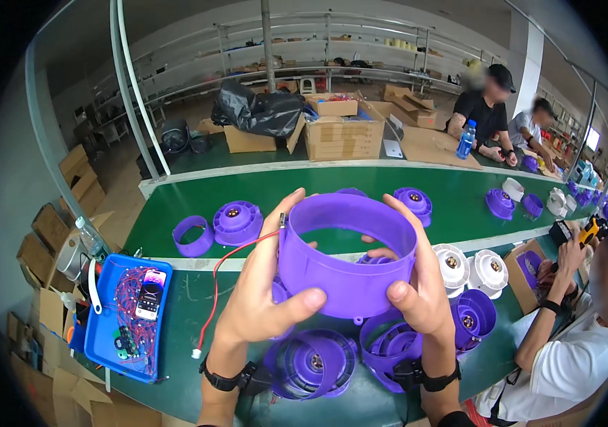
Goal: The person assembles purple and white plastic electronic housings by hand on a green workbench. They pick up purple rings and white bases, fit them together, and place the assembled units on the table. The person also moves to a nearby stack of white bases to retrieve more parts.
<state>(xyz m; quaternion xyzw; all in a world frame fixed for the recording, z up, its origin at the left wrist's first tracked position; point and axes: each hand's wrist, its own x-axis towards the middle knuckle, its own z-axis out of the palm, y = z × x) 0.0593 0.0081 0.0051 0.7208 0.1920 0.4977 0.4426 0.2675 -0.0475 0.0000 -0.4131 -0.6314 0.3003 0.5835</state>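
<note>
Both my hands hold up a purple plastic ring-shaped housing (346, 274) in front of me. My left hand (257, 295) grips its left side, thumb across the front. My right hand (421, 285) grips its right side, fingers over the rim. A red wire (225, 267) with a white plug hangs from the housing's left edge. Below my hands lie several purple fan-like motor parts (314, 363) on the green bench (197, 299).
A blue tray (108, 324) with red wires and a phone sits at my left. Purple ring and motor parts (236, 220) lie on the green conveyor belt (318, 188). White round parts (471, 267) sit right. A person in white works at my right; others sit farther back by cardboard boxes.
</note>
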